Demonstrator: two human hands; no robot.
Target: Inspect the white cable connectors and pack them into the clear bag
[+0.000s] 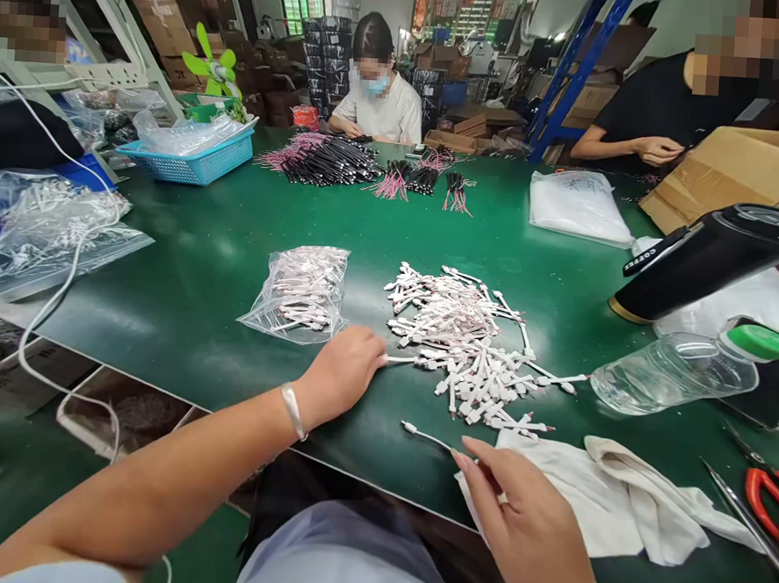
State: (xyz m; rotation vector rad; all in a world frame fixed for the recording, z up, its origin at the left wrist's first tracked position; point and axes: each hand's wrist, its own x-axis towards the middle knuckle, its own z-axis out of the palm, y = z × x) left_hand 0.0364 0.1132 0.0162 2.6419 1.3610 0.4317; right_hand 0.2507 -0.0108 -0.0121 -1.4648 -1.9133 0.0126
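Note:
My left hand point(346, 368) is closed on the end of a short white cable point(399, 359) at the left edge of a loose pile of white connector cables point(457, 318). Between thumb and forefinger, my right hand point(525, 502) pinches another short white cable point(428, 435), its plug end pointing left above the table's near edge. A clear zip bag point(303, 291) filled with similar white cables lies just beyond my left hand. Beneath and behind my right hand is a crumpled white cloth point(614, 499).
On the right are a water bottle with a green cap point(675, 370), a black tumbler point(695, 262), red-handled scissors point(770, 491) and tweezers point(745, 516). Black cable bundles point(331, 160), a blue basket point(203, 157) and a white packet point(579, 206) lie farther back. Other people sit around the table point(187, 253).

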